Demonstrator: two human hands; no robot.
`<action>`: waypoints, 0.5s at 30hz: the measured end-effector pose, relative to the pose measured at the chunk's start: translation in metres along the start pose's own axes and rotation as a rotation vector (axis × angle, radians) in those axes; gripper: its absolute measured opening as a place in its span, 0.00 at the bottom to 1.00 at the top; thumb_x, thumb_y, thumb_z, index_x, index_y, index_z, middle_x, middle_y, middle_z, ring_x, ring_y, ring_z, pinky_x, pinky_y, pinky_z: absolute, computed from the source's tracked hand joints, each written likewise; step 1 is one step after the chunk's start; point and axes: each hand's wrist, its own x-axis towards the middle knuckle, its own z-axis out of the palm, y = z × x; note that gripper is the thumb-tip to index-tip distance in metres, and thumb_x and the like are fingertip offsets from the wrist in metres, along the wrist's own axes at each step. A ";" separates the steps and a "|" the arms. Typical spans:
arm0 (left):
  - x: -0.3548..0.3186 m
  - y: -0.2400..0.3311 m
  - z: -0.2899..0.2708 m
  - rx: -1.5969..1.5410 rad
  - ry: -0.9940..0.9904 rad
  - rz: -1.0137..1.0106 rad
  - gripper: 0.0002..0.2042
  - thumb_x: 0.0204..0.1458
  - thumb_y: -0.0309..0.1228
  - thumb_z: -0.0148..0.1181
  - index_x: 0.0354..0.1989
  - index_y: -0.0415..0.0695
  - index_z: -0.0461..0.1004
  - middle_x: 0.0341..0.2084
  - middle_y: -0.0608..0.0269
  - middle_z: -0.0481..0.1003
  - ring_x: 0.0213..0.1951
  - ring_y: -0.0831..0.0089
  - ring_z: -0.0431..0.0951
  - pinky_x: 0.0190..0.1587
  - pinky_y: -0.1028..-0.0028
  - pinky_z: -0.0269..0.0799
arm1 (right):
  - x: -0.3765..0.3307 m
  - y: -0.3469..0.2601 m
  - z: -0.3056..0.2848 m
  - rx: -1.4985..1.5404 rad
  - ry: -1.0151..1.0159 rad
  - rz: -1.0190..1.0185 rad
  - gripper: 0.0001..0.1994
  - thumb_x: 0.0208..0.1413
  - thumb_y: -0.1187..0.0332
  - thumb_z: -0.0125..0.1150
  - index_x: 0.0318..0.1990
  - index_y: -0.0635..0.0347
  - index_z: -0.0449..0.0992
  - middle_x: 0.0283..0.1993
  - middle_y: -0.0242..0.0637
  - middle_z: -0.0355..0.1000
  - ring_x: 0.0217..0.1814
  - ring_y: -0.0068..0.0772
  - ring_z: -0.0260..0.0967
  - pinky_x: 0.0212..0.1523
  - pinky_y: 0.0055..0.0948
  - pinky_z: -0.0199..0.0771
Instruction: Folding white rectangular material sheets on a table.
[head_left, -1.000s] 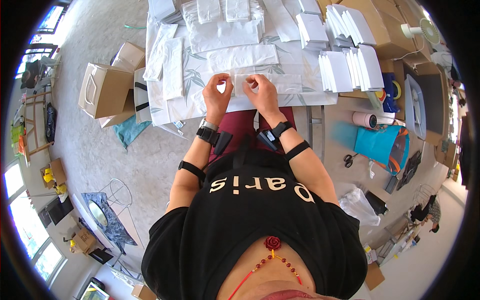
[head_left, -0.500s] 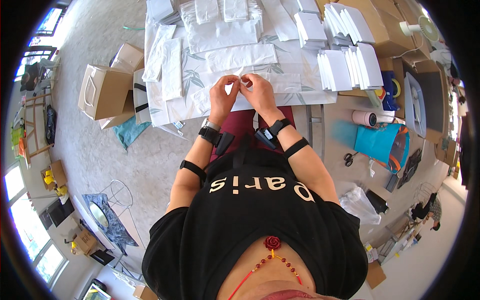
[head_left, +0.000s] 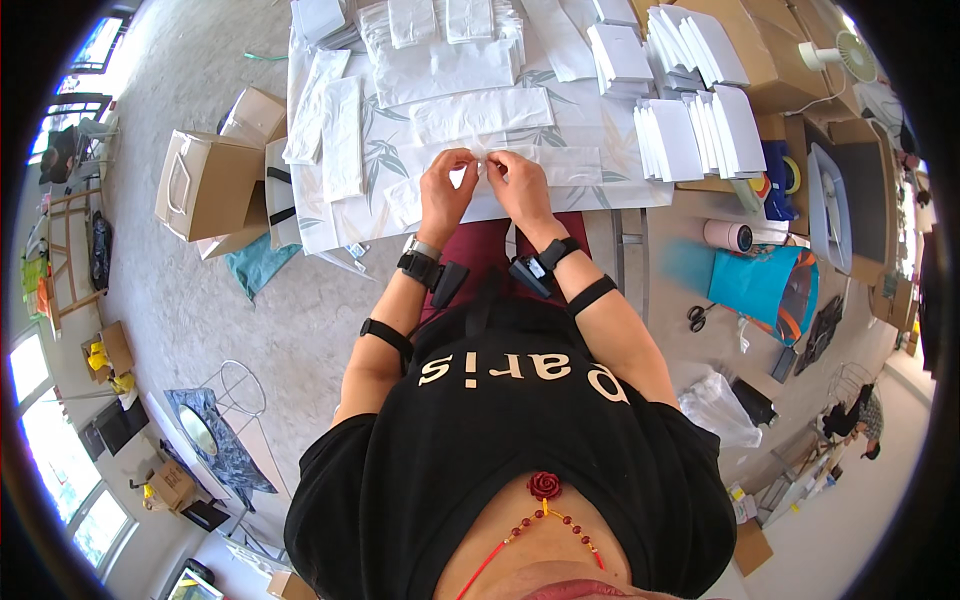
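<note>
Both hands pinch a white paper bag at the near edge of the table

The left hand [head_left: 445, 192] and right hand [head_left: 518, 185] sit close together, fingertips closed on the top edge of a flat white paper bag [head_left: 560, 165] lying on the leaf-print tablecloth [head_left: 380, 215] near the table's front edge. More flat white bags [head_left: 480, 112] lie just beyond, and upright stacks of folded white bags [head_left: 695, 125] stand toward the right edge. A brown cardboard box [head_left: 205, 185] sits on the floor off the left edge
</note>
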 end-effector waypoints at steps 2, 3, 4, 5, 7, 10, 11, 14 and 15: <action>0.001 0.000 -0.001 0.004 0.008 0.004 0.08 0.54 0.22 0.65 0.41 0.35 0.79 0.37 0.53 0.82 0.39 0.62 0.84 0.46 0.69 0.79 | 0.000 0.001 0.000 0.014 -0.009 0.041 0.06 0.59 0.70 0.62 0.39 0.63 0.81 0.36 0.48 0.80 0.36 0.50 0.79 0.38 0.42 0.77; 0.001 0.001 -0.001 0.017 0.014 0.004 0.08 0.53 0.22 0.65 0.41 0.35 0.79 0.37 0.53 0.82 0.39 0.62 0.84 0.46 0.69 0.79 | 0.001 0.001 0.000 0.014 -0.009 0.042 0.06 0.59 0.70 0.62 0.39 0.63 0.81 0.36 0.48 0.80 0.36 0.50 0.79 0.38 0.42 0.77; 0.002 0.002 -0.002 0.031 0.020 0.004 0.08 0.53 0.22 0.65 0.41 0.35 0.79 0.37 0.54 0.82 0.39 0.63 0.84 0.47 0.68 0.79 | 0.001 0.002 0.000 0.010 0.003 0.065 0.06 0.59 0.70 0.62 0.39 0.63 0.81 0.35 0.48 0.80 0.36 0.50 0.80 0.38 0.41 0.78; 0.002 0.002 -0.002 0.031 0.019 0.004 0.08 0.53 0.22 0.65 0.41 0.35 0.79 0.37 0.54 0.82 0.39 0.63 0.84 0.47 0.68 0.79 | 0.001 0.003 0.000 0.006 0.016 0.087 0.06 0.58 0.70 0.62 0.38 0.63 0.81 0.34 0.48 0.80 0.35 0.50 0.80 0.37 0.41 0.78; 0.003 0.003 -0.003 0.037 0.071 0.023 0.07 0.55 0.20 0.64 0.41 0.36 0.79 0.37 0.55 0.83 0.39 0.69 0.85 0.47 0.71 0.79 | 0.001 0.004 0.001 0.012 0.024 0.105 0.06 0.58 0.70 0.62 0.38 0.63 0.81 0.34 0.48 0.80 0.35 0.50 0.80 0.37 0.40 0.78; 0.006 -0.002 -0.006 0.018 0.103 0.024 0.07 0.54 0.20 0.62 0.41 0.36 0.79 0.38 0.57 0.84 0.39 0.69 0.85 0.48 0.71 0.79 | 0.000 0.005 0.002 0.026 0.026 0.146 0.06 0.58 0.71 0.63 0.37 0.63 0.81 0.33 0.48 0.81 0.35 0.48 0.81 0.37 0.39 0.79; 0.006 -0.002 -0.007 0.018 0.104 0.025 0.07 0.54 0.20 0.62 0.41 0.36 0.79 0.38 0.57 0.84 0.39 0.69 0.85 0.48 0.71 0.79 | 0.000 0.005 0.001 0.029 0.024 0.166 0.06 0.57 0.71 0.63 0.37 0.63 0.81 0.33 0.47 0.81 0.35 0.47 0.81 0.37 0.38 0.79; 0.006 -0.003 -0.009 0.010 0.130 0.012 0.06 0.52 0.20 0.62 0.39 0.36 0.78 0.35 0.56 0.83 0.38 0.65 0.84 0.46 0.70 0.79 | -0.002 0.005 0.002 0.062 0.028 0.168 0.06 0.57 0.70 0.64 0.37 0.64 0.81 0.32 0.46 0.81 0.34 0.45 0.82 0.36 0.37 0.79; 0.005 -0.003 -0.009 0.018 0.134 0.008 0.06 0.52 0.20 0.62 0.39 0.36 0.78 0.35 0.56 0.83 0.37 0.65 0.84 0.46 0.70 0.79 | -0.002 0.005 0.002 0.062 0.029 0.169 0.06 0.57 0.70 0.64 0.37 0.64 0.81 0.32 0.46 0.81 0.34 0.45 0.82 0.36 0.37 0.79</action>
